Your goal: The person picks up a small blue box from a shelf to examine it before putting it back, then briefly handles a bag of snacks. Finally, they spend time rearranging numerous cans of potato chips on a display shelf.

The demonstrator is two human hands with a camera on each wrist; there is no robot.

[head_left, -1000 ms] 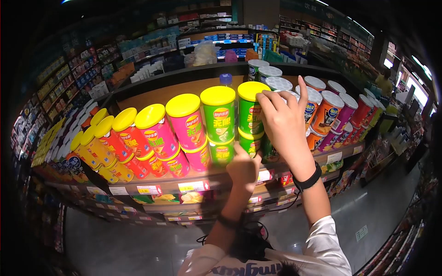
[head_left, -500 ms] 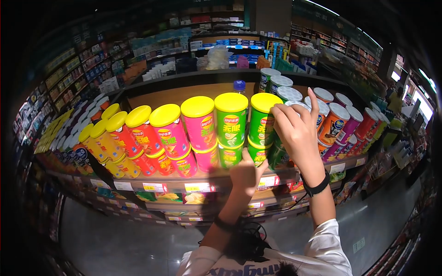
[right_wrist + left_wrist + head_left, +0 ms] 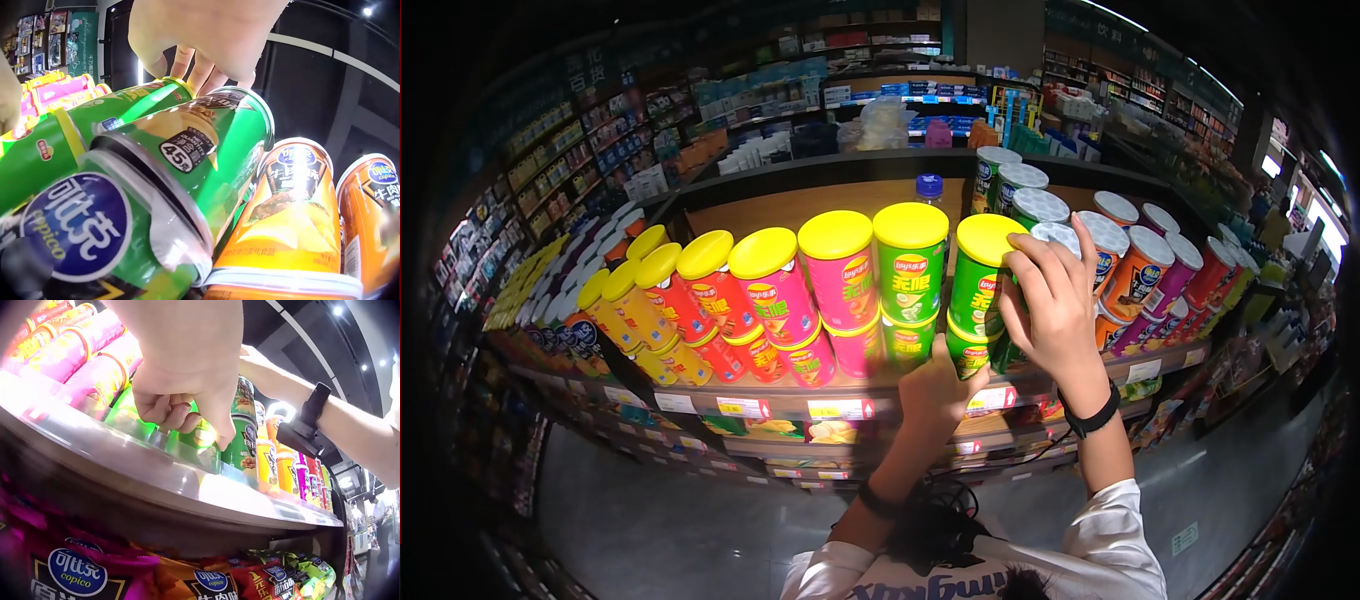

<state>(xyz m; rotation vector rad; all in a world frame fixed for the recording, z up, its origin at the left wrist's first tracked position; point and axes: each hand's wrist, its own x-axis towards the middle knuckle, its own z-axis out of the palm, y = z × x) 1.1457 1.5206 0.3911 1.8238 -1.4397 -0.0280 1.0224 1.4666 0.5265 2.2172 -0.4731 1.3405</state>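
Your left hand's [image 3: 935,395] fingers curl around the lower green can [image 3: 966,355], at the front of the shelf [image 3: 860,389]; your right hand's [image 3: 1055,310] bend against the right edge of the upper green can [image 3: 975,285], stacked on it, grip unclear. You seem to be aligning this tilted pair; square both before letting go.

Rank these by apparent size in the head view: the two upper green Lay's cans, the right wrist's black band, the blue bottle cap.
1. Left upper green Lay's can and right upper green Lay's can: too alike to rank
2. Right wrist's black band
3. Blue bottle cap
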